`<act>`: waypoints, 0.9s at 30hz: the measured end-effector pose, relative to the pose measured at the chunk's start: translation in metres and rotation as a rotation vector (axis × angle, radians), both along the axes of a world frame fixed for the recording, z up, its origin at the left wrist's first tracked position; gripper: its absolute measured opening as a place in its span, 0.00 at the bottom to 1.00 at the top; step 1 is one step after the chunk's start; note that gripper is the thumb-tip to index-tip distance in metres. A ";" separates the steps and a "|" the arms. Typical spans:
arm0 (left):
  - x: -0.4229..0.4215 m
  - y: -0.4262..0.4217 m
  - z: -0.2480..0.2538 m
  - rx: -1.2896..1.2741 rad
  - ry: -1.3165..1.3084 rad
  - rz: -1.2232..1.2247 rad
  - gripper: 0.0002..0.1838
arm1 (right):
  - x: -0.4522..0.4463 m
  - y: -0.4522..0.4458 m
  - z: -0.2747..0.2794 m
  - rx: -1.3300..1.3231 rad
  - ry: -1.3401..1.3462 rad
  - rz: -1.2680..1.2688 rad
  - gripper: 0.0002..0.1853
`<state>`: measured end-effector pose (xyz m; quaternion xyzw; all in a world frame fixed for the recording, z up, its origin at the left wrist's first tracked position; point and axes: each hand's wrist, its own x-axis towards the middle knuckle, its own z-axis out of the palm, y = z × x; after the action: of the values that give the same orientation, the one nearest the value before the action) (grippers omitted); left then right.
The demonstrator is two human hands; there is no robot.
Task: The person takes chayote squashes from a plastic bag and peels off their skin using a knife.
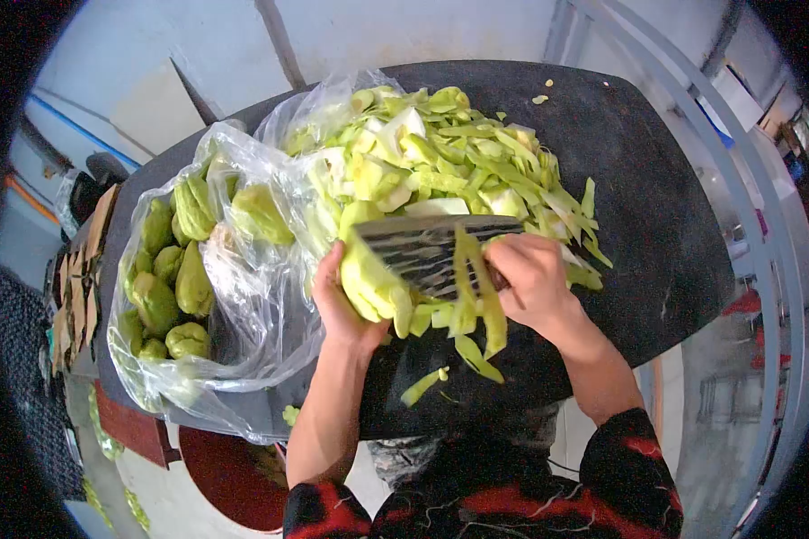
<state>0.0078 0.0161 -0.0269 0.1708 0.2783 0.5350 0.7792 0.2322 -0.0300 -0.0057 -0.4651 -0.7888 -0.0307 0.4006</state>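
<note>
My left hand [340,307] is wrapped round a pale green chayote [367,274], partly peeled, at the middle of the table. My right hand [537,280] is closed on the handle of a cleaver [422,247]. The wide dark blade lies against the chayote's right side, with streaks across its face. A strip of green peel [491,316] hangs near the blade and my right fingers. Just beyond both hands rises a large heap of peelings and pale pieces [449,166]. My fingers hide most of the cleaver's handle.
Left of my hands, a clear plastic bag [265,310] lies open with several whole chayotes [194,280] inside. Loose peel [420,388] lies near the front edge of the black table [661,234]. A reddish-brown round surface [229,476] shows below; metal rails [746,162] stand at right.
</note>
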 end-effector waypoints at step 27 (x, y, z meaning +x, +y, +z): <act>0.008 -0.008 -0.014 0.151 -0.007 -0.149 0.32 | 0.000 -0.006 -0.004 0.188 0.162 -0.131 0.09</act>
<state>0.0157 0.0081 -0.0406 0.2476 0.2211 0.4956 0.8026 0.2318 -0.0357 -0.0100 -0.4771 -0.7154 -0.0928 0.5019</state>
